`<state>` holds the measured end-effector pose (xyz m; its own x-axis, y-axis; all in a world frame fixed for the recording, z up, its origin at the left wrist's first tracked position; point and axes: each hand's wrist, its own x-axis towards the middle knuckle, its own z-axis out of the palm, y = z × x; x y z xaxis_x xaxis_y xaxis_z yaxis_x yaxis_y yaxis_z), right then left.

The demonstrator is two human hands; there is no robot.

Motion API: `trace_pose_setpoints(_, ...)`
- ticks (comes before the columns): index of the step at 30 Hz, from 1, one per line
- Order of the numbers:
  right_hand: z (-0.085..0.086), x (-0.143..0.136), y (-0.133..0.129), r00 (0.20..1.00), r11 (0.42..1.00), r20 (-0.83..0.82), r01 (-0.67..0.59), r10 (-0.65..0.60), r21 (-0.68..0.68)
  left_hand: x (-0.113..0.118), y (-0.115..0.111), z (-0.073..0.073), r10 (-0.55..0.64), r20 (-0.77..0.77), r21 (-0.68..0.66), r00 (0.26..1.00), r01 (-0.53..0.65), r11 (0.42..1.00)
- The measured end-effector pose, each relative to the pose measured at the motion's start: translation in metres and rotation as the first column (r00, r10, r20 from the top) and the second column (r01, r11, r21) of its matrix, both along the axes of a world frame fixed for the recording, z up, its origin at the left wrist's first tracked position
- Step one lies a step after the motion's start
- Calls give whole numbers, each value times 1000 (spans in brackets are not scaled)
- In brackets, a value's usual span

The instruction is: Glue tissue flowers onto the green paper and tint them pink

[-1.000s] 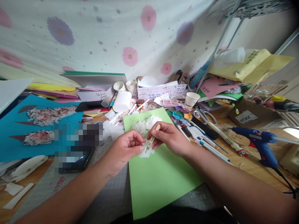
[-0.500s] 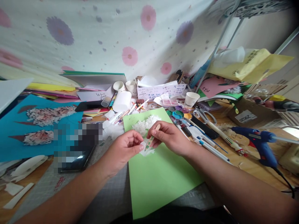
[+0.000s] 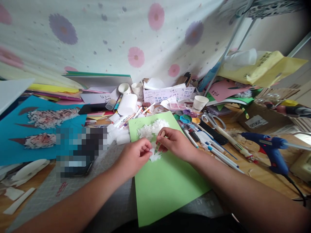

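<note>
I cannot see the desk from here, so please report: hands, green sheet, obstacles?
Right hand pinching wooden stick. Left hand at white scraps on green sheet. Blue glue gun right, clear of hands.

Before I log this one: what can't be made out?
All in the head view:
Wooden stick: middle hidden by the right hand, green marks blurred.
Whether the left hand pinches the white paper pieces: its own fingers hide it.
Dark device: mostly covered by pixelation.
Note sheet: some writing too small.
White sheet: cut off by the left edge.
</note>
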<state>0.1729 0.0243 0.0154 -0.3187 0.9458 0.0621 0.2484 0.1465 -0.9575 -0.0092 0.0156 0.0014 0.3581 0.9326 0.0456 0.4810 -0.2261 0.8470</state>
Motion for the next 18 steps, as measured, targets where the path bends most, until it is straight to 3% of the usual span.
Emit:
trace_pose_setpoints(5,-1,1,-2,990,988,142,-21,-2,154,-1,1,-1,-11,-106,64,994,18,998)
trace_pose_setpoints(11,-1,-2,-7,948,922,317,-114,-10,371,-1,0,3,4,-230,183,973,39,982)
trace_pose_setpoints(18,7,-9,-16,861,849,508,-283,21,446,-2,2,-1,-10,-230,212,973,60,975)
